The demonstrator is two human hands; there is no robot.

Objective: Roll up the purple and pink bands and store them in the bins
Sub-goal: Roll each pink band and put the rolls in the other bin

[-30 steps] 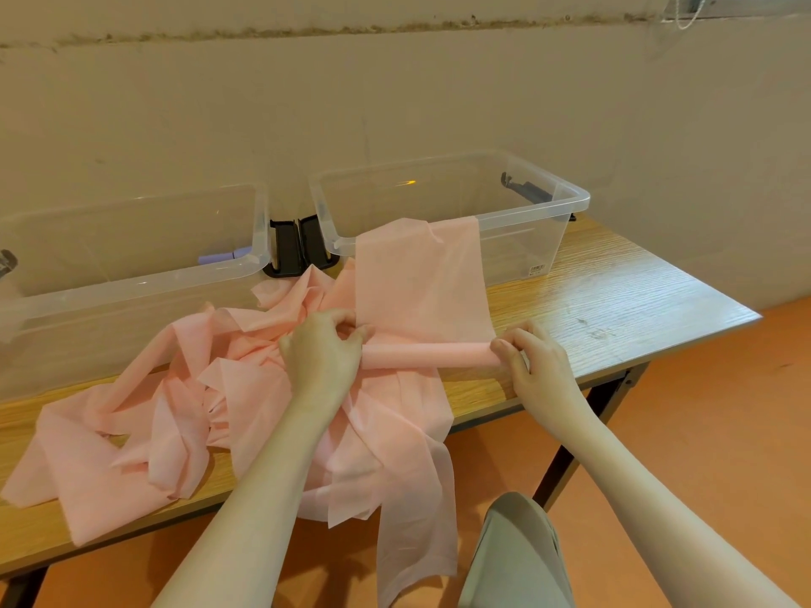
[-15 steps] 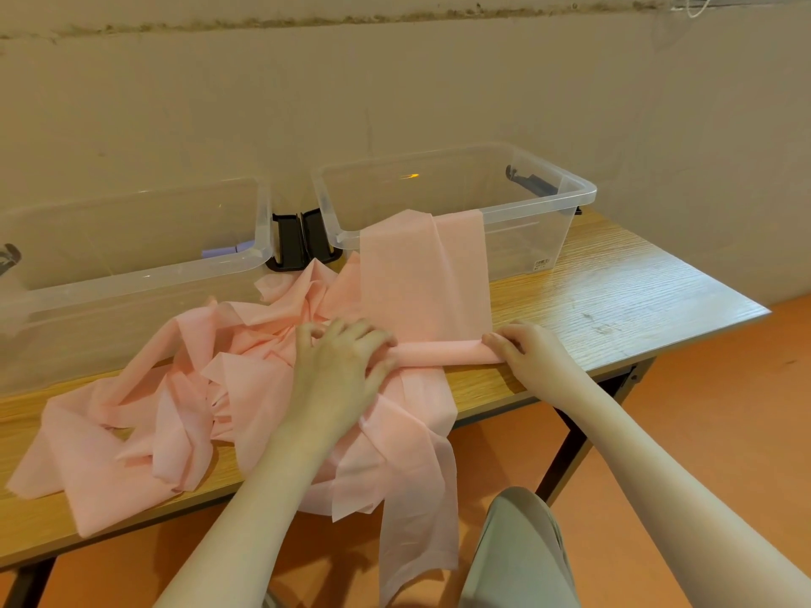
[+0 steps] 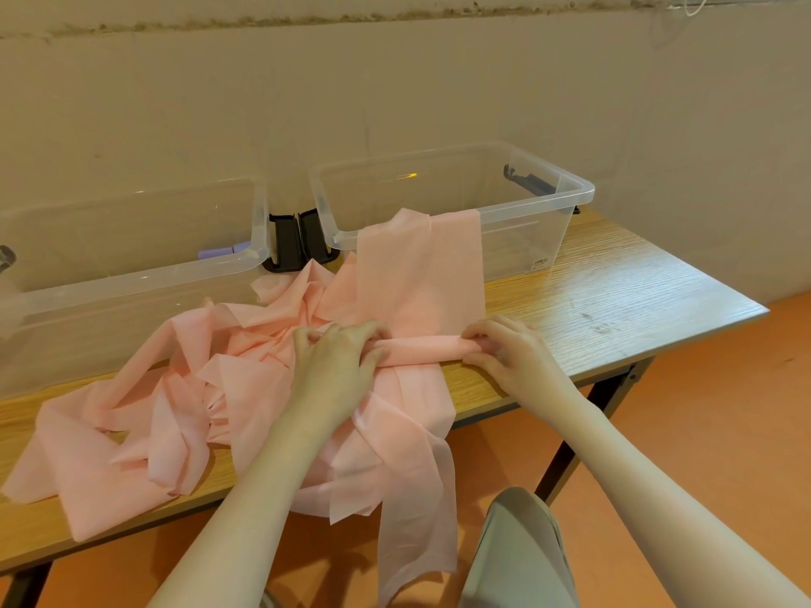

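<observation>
A long pink band [image 3: 419,274] lies crumpled across the wooden table [image 3: 614,278], with one flat stretch running up against the front of the right clear bin [image 3: 575,196]. Near the table's front edge the band is wound into a thin roll [image 3: 421,348]. My left hand [image 3: 338,362] curls its fingers over the roll's left end. My right hand [image 3: 513,355] grips the right end, fingertips tucked round it. A purple piece [image 3: 224,250] shows inside the left clear bin [image 3: 131,280].
Black lid latches [image 3: 298,243] sit between the two bins. Loose pink loops hang over the table's front edge [image 3: 417,498] toward my knee [image 3: 518,550]. A wall stands close behind the bins. Orange floor lies to the right.
The roll has turned a little further up the flat stretch. My left hand went from pinching the end, to lying flat, to curling over it. My right hand stayed on the right end.
</observation>
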